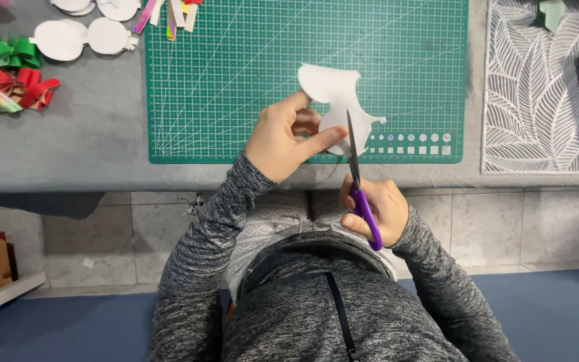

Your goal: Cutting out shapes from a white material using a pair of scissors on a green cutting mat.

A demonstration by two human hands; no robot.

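The left hand [283,137] is reaching forward, its fingers pinching a curvy white felt shape [335,100] above the green gridded cutting mat [236,80]. The right hand [376,208] is gripping purple-handled scissors [358,184], blades pointing away, meeting the felt's edge over the grey tabletop [68,147].

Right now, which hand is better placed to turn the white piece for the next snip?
Left. The left hand already pinches the white piece by its edge over the green mat. The right hand is occupied with the purple scissors, blades at the piece.
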